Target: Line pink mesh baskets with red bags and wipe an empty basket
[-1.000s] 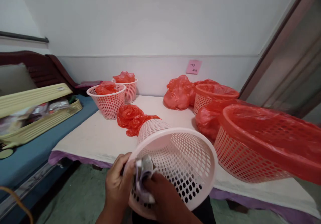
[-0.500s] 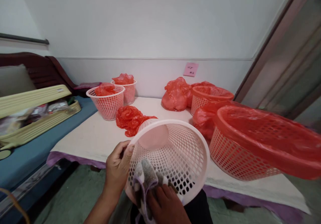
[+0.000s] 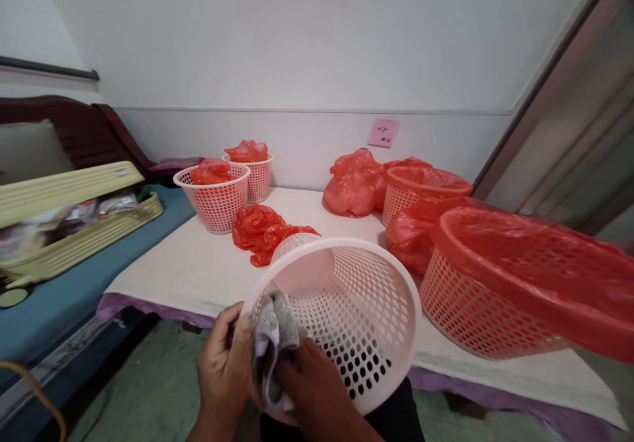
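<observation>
A pale pink plastic basket [image 3: 374, 290] with perforated walls lies tipped on its side, its mouth toward me, at the table's front edge. My left hand [image 3: 225, 356] is closed on its rim at the left, thumb on the near side. Inside the mouth, my right hand [image 3: 312, 382] is closed on a grey and white cloth [image 3: 277, 326] with purple edging. The cloth presses against the basket's inner left wall. My right fingertips are partly hidden in its folds. Behind the basket lies a crumpled red plastic bag [image 3: 260, 230].
Two pink baskets [image 3: 220, 204] holding red bags stand at the back left. On the right are red-lined baskets [image 3: 475, 296] and a bulging red bag [image 3: 351, 187]. A pink note [image 3: 383, 133] is on the wall. An open cream suitcase [image 3: 84, 244] lies on the blue bed.
My right hand and the cloth have moved left and slightly up along the basket's inside. My left hand has shifted slightly down the rim. The view has moved a little.
</observation>
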`<state>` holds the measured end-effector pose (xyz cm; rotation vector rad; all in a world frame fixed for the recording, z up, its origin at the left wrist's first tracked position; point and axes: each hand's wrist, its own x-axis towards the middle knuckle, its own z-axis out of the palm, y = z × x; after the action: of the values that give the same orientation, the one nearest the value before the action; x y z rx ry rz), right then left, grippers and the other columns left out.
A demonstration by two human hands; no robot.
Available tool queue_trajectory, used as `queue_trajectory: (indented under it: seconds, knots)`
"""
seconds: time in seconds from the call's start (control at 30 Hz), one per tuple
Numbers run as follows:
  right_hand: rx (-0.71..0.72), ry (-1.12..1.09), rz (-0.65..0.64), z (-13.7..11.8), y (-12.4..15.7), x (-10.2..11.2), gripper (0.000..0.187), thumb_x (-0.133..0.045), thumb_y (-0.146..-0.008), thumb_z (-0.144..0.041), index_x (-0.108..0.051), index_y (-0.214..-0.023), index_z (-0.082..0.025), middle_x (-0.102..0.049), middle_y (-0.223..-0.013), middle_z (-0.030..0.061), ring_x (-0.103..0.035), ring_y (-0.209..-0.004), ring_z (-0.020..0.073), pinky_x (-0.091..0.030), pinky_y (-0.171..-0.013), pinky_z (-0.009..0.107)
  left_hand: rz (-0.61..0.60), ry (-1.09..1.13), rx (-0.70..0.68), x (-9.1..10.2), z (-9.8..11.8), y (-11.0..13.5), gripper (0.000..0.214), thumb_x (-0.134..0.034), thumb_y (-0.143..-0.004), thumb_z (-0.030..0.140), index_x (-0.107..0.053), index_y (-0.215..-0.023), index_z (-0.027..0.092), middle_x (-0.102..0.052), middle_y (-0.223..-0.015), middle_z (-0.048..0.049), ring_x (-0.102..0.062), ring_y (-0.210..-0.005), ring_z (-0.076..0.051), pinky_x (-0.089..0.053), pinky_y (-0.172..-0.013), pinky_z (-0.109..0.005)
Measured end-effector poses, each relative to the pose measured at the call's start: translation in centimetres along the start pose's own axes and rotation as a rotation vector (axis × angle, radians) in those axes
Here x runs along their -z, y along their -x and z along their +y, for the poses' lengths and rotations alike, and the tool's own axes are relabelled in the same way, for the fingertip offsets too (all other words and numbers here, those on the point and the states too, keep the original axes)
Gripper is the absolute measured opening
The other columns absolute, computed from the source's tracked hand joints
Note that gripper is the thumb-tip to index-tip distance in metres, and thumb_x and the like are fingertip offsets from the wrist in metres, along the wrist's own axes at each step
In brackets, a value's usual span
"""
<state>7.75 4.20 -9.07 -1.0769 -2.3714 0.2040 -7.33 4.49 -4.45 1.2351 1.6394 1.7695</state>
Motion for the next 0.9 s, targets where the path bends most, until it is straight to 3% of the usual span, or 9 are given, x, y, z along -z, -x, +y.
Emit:
queue_trajectory:
  seconds: [0.07, 0.13, 0.27, 0.33, 0.4, 0.57, 0.73, 0.9]
  knots:
    - [-0.091, 0.205, -0.105, 1.5, -0.1, -0.6, 0.016, -0.059, -0.085, -0.017, -0.066, -0.099, -0.022, -0.067, -0.094, 0.0108, -0.062, -0.087, 0.029, -0.052, -0.074, 0.043, 0.028, 0.031, 0.001, -0.2, 0.1, 0.0, 0.03, -0.062, -0.083, 0.049, -0.069, -0.094, 0.022, -0.073, -0.084, 0.0018, -0.064, -0.077, -0.015, -0.049, -0.07, -0.022]
    - [-0.217, 0.292, -0.188, 2.6, -0.5, -0.7, 0.024, -0.053, -0.085, -0.008, -0.067, -0.099, -0.021, -0.067, -0.095, 0.0123, -0.063, -0.089, 0.0304, -0.051, -0.076, 0.045, 0.005, 0.055, -0.024, -0.5, 0.3, 0.3, 0.026, -0.061, -0.085, 0.046, -0.069, -0.093, 0.023, -0.071, -0.084, 0.0022, -0.063, -0.078, -0.015, -0.048, -0.073, -0.023]
    - [-0.37, 0.01, -0.102, 2.3, -2.2, -1.3, 0.032, -0.052, -0.081, -0.004, -0.065, -0.104, -0.022, -0.066, -0.098, 0.008, -0.062, -0.091, 0.0242, -0.05, -0.077, 0.034, -0.114, 0.02, -0.193, -0.7, 0.3, 0.9, 0.02, -0.058, -0.088, 0.039, -0.071, -0.093, 0.024, -0.069, -0.086, 0.0013, -0.062, -0.082, -0.015, -0.046, -0.076, -0.023]
    - [-0.386, -0.175, -0.002, 1.5, -3.1, -2.0, 0.035, -0.054, -0.081, -0.007, -0.062, -0.111, -0.023, -0.065, -0.102, 0.0062, -0.061, -0.094, 0.0212, -0.049, -0.081, 0.03, -0.181, -0.018, -0.264, -0.6, 0.1, 0.7, 0.018, -0.058, -0.089, 0.036, -0.071, -0.096, 0.024, -0.07, -0.09, 0.0005, -0.063, -0.082, -0.014, -0.045, -0.074, -0.022]
    - [-0.371, -0.194, 0.053, 1.1, -3.9, -2.8, 0.038, -0.054, -0.083, -0.01, -0.059, -0.119, -0.022, -0.064, -0.109, 0.0074, -0.059, -0.1, 0.0215, -0.047, -0.085, 0.031, -0.209, -0.038, -0.276, -0.4, 0.1, 0.5, 0.02, -0.058, -0.089, 0.036, -0.07, -0.098, 0.023, -0.071, -0.092, -0.0003, -0.063, -0.083, -0.015, -0.046, -0.074, -0.023]
    - [-0.305, 0.207, -0.143, 4.9, -5.6, -4.1, 0.032, -0.049, -0.091, -0.021, -0.063, -0.12, -0.021, -0.065, -0.11, 0.0143, -0.057, -0.103, 0.0304, -0.044, -0.087, 0.043, -0.132, -0.015, -0.191, -0.5, 0.3, 0.7, 0.024, -0.056, -0.09, 0.039, -0.07, -0.099, 0.022, -0.071, -0.093, -0.0017, -0.063, -0.085, -0.017, -0.045, -0.075, -0.026]
    - [-0.393, 0.236, -0.167, 9.2, -6.4, -4.1, 0.03, -0.046, -0.09, -0.015, -0.069, -0.109, -0.017, -0.066, -0.109, 0.0186, -0.057, -0.11, 0.0327, -0.042, -0.091, 0.046, -0.202, -0.005, -0.239, -0.6, 0.3, 1.2, 0.021, -0.054, -0.091, 0.034, -0.07, -0.1, 0.024, -0.066, -0.085, -0.0011, -0.062, -0.083, -0.017, -0.045, -0.078, -0.027]
    - [-0.398, 0.146, -0.178, 7.2, -5.3, -3.2, 0.028, -0.055, -0.084, -0.016, -0.068, -0.108, -0.021, -0.068, -0.106, 0.0103, -0.061, -0.1, 0.0238, -0.045, -0.085, 0.034, -0.238, -0.014, -0.299, -0.6, 0.1, 0.8, 0.02, -0.053, -0.092, 0.03, -0.069, -0.103, 0.024, -0.064, -0.084, -0.0003, -0.061, -0.077, -0.016, -0.045, -0.074, -0.026]
